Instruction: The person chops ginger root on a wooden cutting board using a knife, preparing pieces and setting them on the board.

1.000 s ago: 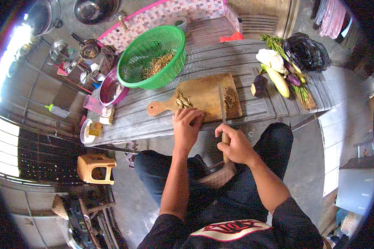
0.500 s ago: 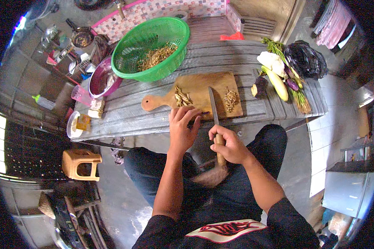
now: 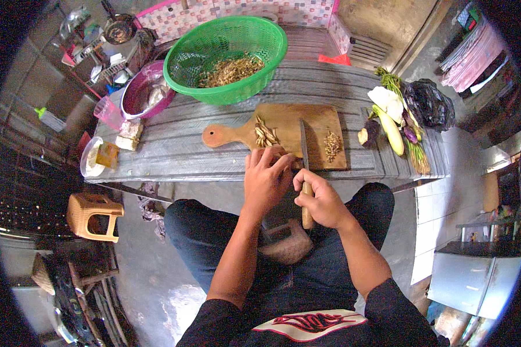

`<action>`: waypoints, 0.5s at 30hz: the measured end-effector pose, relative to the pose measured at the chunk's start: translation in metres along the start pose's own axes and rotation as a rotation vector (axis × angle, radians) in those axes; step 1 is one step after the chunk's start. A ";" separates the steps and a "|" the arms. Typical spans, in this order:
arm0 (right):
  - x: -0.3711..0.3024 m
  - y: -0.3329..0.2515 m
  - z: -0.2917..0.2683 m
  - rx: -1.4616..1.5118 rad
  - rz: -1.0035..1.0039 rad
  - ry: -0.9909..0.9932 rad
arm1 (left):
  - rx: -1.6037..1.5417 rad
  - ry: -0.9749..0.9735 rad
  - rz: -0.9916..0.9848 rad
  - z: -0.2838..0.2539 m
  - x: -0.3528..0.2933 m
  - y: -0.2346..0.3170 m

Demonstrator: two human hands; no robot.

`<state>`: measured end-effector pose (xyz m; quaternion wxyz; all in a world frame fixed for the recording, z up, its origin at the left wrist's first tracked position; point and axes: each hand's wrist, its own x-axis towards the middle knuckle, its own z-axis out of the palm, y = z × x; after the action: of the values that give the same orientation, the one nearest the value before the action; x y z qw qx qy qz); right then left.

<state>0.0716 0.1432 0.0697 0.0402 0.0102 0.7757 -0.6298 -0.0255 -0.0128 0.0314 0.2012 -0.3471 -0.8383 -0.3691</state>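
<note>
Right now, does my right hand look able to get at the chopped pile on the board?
Probably yes: nothing covers the chopped pile, just beyond your right hand, though that hand grips a knife, which could hinder a grab.

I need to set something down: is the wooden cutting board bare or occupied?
Partly occupied: the cutting board bears brownish strips near its handle and small bits toward its right end, with a gap between.

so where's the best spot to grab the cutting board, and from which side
The cutting board is probably best taken by its handle, from the left: it sticks out that way, narrow with a rounded end, clear of the strips, the chopped bits and the knife.
</note>
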 end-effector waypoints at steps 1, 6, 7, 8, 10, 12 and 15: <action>-0.002 0.003 0.001 -0.065 0.017 0.006 | -0.004 0.003 -0.004 0.001 0.000 0.001; -0.006 -0.016 -0.003 -0.160 0.053 -0.038 | 0.024 0.028 0.022 0.002 -0.002 -0.005; -0.006 -0.014 -0.001 -0.158 0.055 -0.042 | 0.027 0.026 0.018 0.001 -0.004 -0.006; -0.008 -0.010 -0.001 -0.163 0.037 -0.032 | 0.037 0.015 0.016 0.002 -0.003 -0.004; -0.006 -0.001 -0.001 -0.169 0.022 -0.018 | 0.042 0.003 0.016 0.004 -0.001 -0.001; 0.003 0.005 -0.003 -0.142 0.009 0.024 | 0.095 0.020 0.024 0.003 0.001 0.004; 0.008 -0.003 -0.012 0.001 0.039 0.004 | 0.138 0.024 0.021 0.001 0.000 0.004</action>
<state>0.0625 0.1540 0.0750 0.0511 0.0266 0.7751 -0.6292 -0.0228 -0.0099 0.0329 0.2386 -0.3365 -0.8557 -0.3124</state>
